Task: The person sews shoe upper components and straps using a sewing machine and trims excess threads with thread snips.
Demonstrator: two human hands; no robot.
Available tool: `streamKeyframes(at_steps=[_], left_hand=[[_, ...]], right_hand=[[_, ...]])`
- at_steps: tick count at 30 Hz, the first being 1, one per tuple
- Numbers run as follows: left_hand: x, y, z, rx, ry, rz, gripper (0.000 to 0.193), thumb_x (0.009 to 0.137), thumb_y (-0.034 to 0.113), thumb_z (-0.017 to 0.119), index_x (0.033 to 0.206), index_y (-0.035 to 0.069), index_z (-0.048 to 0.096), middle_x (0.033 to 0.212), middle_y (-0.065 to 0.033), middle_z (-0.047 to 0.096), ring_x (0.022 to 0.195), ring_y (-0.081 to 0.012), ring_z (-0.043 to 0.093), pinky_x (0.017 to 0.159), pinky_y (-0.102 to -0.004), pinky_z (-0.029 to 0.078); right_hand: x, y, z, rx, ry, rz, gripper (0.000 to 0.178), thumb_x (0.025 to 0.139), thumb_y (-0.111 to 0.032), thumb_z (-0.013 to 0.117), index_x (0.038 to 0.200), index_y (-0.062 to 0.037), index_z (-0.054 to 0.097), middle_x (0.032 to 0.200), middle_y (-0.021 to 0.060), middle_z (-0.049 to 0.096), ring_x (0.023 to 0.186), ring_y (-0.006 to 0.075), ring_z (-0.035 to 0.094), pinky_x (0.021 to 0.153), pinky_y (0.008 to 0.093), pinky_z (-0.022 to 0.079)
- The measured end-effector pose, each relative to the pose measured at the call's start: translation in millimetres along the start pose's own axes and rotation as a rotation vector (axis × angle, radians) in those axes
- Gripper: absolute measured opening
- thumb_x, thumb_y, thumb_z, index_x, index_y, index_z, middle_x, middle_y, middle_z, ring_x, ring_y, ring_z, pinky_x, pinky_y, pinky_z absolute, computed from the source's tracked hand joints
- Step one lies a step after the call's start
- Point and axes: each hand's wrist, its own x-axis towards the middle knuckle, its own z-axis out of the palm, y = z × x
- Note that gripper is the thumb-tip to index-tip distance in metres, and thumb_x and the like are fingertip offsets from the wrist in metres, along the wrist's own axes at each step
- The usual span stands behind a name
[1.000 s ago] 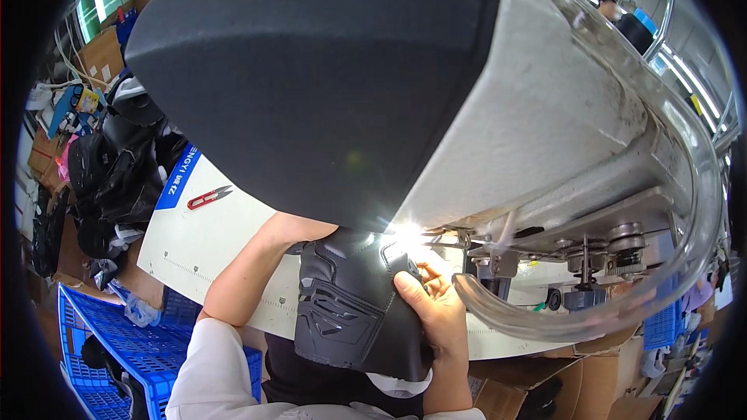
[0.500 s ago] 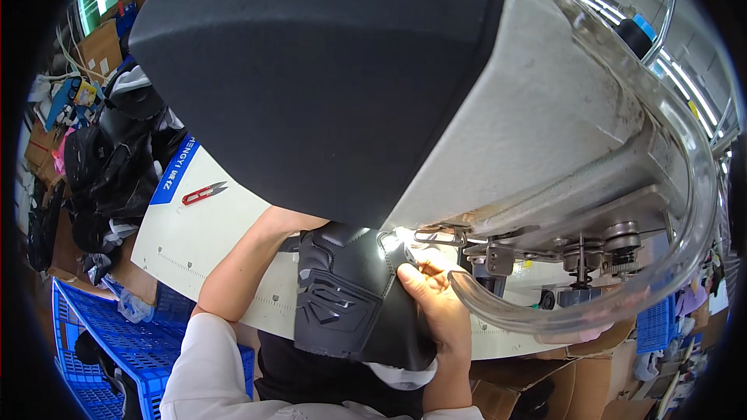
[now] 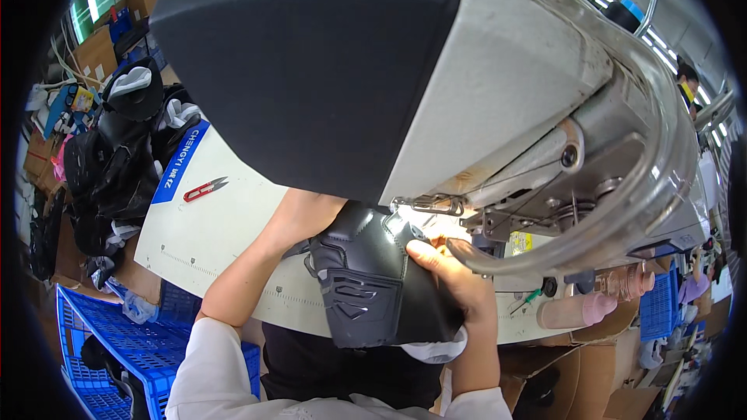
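A black leather boot upper (image 3: 362, 295) with a stitched, moulded panel lies under a sewing machine's head (image 3: 311, 70). Its top end reaches the lit stitching area (image 3: 401, 210). My right hand (image 3: 447, 264) grips the upper's right edge, thumb on top and fingers partly out of sight. Against the upper's far left side rests my left hand (image 3: 311, 211); its fingers are hidden by the machine head and the work, so their closing does not show. White lining (image 3: 440, 348) peeks out beneath the near right edge.
Red-handled thread snips (image 3: 205, 189) lie on the white table (image 3: 226, 233). Black uppers (image 3: 117, 148) are piled at far left, above blue crates (image 3: 117, 350). A clear curved tube (image 3: 669, 179) arches on the right. Pink-capped bottles (image 3: 576, 311) stand there, near cardboard boxes (image 3: 583, 381).
The upper and both hands have shifted right and slightly away from me. The view of the machine has also shifted, bringing the bottles at right into fuller sight.
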Motion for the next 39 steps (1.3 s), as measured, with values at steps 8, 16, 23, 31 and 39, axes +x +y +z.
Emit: streamKeyframes(at_steps=[8,16,23,31,39], left_hand=[[-6.4,24.7,0.5,-0.138,0.054,-0.183,0.017,0.086,0.002,0.057,0.099,-0.006,0.065,0.091,-0.013,0.066,0.085,-0.0205,0.062,0.076,-0.033,0.049],[2.4,17.9,5.6,-0.2,0.046,-0.154,0.018,0.089,0.003,0.055,0.101,-0.008,0.063,0.092,-0.0124,0.066,0.087,-0.0192,0.061,0.079,-0.0318,0.049],[-28.1,41.3,-20.5,-0.033,0.266,-0.228,0.023,0.097,0.008,0.046,0.108,-0.007,0.059,0.075,-0.0069,0.061,0.07,-0.0109,0.057,0.065,-0.0256,0.046],[-137.2,119.0,-28.9,-0.222,0.044,-0.316,0.046,0.098,0.019,0.044,0.134,-0.01,0.043,0.063,-0.0091,0.066,0.053,-0.0102,0.062,0.052,-0.022,0.049],[-132.8,116.5,21.3,-0.581,0.028,-0.415,0.06,0.096,0.014,0.047,0.146,-0.009,0.024,0.118,-0.0197,0.06,0.091,-0.0186,0.065,0.079,-0.028,0.052]], right_hand=[[-0.5,-12.9,1.4,0.221,0.039,-0.046,0.017,0.082,-0.013,0.075,0.094,-0.0032,0.068,0.09,0.0021,0.067,0.08,0.0105,0.06,0.073,0.0253,0.049],[-7.0,-19.3,2.5,0.147,0.086,-0.127,0.018,0.085,-0.013,0.073,0.094,0.0005,0.065,0.086,0.0036,0.065,0.077,0.0097,0.059,0.07,0.0243,0.047],[-5.6,0.5,15.0,0.06,0.154,-0.178,0.037,0.08,-0.017,0.077,0.103,0.0055,0.058,0.09,0.0186,0.064,0.079,0.0236,0.061,0.072,0.0331,0.048],[-4.7,13.8,43.4,0.024,0.397,-0.346,0.016,0.086,-0.008,0.073,0.094,0.0042,0.066,0.078,0.0041,0.065,0.067,0.0062,0.058,0.063,0.0202,0.047],[-6.8,13.9,51.9,0.064,0.476,-0.354,0.013,0.086,-0.006,0.073,0.09,0.0008,0.062,0.081,0.0041,0.064,0.069,0.0061,0.057,0.064,0.0203,0.046]])
